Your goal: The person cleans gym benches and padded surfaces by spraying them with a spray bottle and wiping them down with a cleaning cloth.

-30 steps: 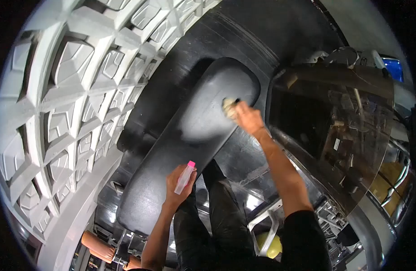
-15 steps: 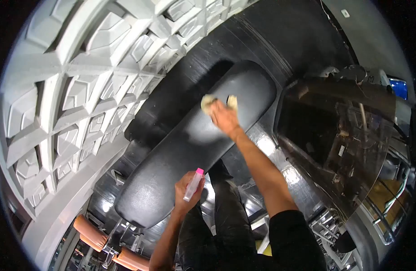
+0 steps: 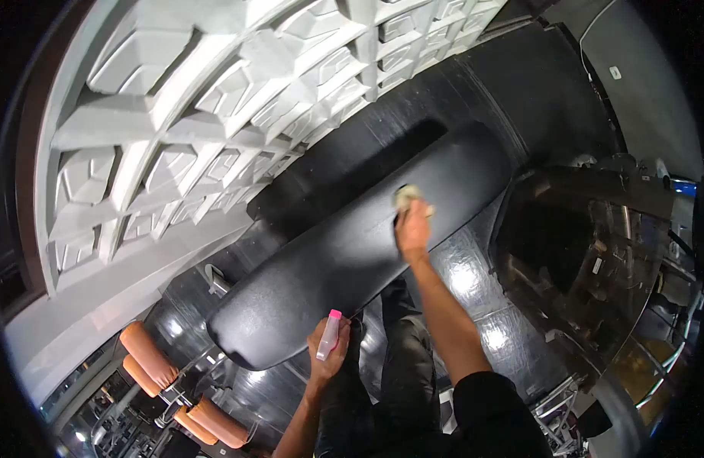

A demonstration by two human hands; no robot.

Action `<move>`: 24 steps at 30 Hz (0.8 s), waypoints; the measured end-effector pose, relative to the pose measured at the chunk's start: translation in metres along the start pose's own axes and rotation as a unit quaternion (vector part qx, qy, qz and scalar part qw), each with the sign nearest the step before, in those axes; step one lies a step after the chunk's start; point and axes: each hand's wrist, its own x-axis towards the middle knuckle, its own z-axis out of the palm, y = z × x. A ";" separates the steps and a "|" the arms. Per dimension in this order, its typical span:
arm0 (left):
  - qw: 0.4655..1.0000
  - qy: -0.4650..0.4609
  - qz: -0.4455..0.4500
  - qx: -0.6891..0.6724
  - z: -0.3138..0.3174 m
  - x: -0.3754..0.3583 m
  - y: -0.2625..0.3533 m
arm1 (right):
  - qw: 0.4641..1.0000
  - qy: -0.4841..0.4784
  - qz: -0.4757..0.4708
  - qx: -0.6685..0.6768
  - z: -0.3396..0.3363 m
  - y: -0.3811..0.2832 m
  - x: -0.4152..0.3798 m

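A long black padded bench (image 3: pixel 314 267) lies diagonally in front of me. My right hand (image 3: pixel 413 229) is closed on a pale yellowish cloth (image 3: pixel 407 197) and presses it to the upper half of the pad; the cloth is blurred by motion. Near the bench's lower edge, my left hand (image 3: pixel 327 347) grips a spray bottle. Its whitish head and pink nozzle (image 3: pixel 334 314) show from above, while the fingers hide the rest of the spray bottle (image 3: pixel 327 341).
A white latticed wall (image 3: pixel 214 99) runs along the left. Orange-brown foam rollers (image 3: pixel 150 355) stand at the lower left. To the right is a dark transparent panel (image 3: pixel 573 259) over machine parts. Shiny black flooring (image 3: pixel 463 275) surrounds the bench.
My right hand has wiped the cloth along the pad, its fingers now pointing more upward. The view has turned and shifted, so the bench sits further right. The left hand keeps the spray bottle.
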 end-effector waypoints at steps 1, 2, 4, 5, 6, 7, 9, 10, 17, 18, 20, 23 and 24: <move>1.000 0.014 -0.017 -0.009 -0.005 -0.010 -0.006 | 0.998 -0.051 -0.039 0.013 0.012 -0.015 -0.031; 1.000 0.018 -0.014 -0.013 -0.010 -0.021 -0.011 | 0.995 -0.070 -0.069 0.012 0.019 -0.032 -0.068; 0.994 0.018 -0.036 -0.101 -0.022 -0.041 -0.020 | 0.982 -0.139 -0.120 0.032 0.025 -0.058 -0.137; 0.994 0.024 -0.026 -0.107 -0.029 -0.050 -0.023 | 0.970 -0.192 -0.142 0.053 0.025 -0.066 -0.166; 0.991 0.026 -0.029 -0.130 -0.037 -0.060 -0.026 | 0.952 -0.259 -0.150 0.067 0.024 -0.072 -0.188; 0.987 0.029 -0.033 -0.154 -0.046 -0.073 -0.030 | 0.929 -0.325 -0.160 0.079 0.022 -0.078 -0.209; 0.986 0.078 0.057 -0.137 -0.061 -0.093 -0.055 | 0.896 -0.333 -0.167 0.242 0.010 -0.084 -0.241; 0.983 0.086 0.039 -0.155 -0.073 -0.106 -0.061 | 0.896 -0.344 -0.123 0.253 -0.001 -0.090 -0.256; 0.972 0.147 -0.005 -0.186 -0.166 -0.189 -0.076 | 0.919 -0.235 0.049 0.312 -0.064 -0.086 -0.326; 0.970 0.152 -0.034 -0.185 -0.176 -0.200 -0.082 | 0.899 -0.249 0.060 0.354 -0.079 -0.088 -0.330; 0.963 0.179 -0.020 -0.200 -0.193 -0.224 -0.087 | 0.873 -0.262 0.098 0.399 -0.093 -0.087 -0.338; 0.954 0.206 -0.006 -0.217 -0.208 -0.254 -0.107 | 0.780 -0.305 0.162 0.522 -0.114 -0.091 -0.345; 0.953 0.209 -0.016 -0.218 -0.212 -0.265 -0.112 | 0.742 -0.330 0.191 0.551 -0.131 -0.103 -0.348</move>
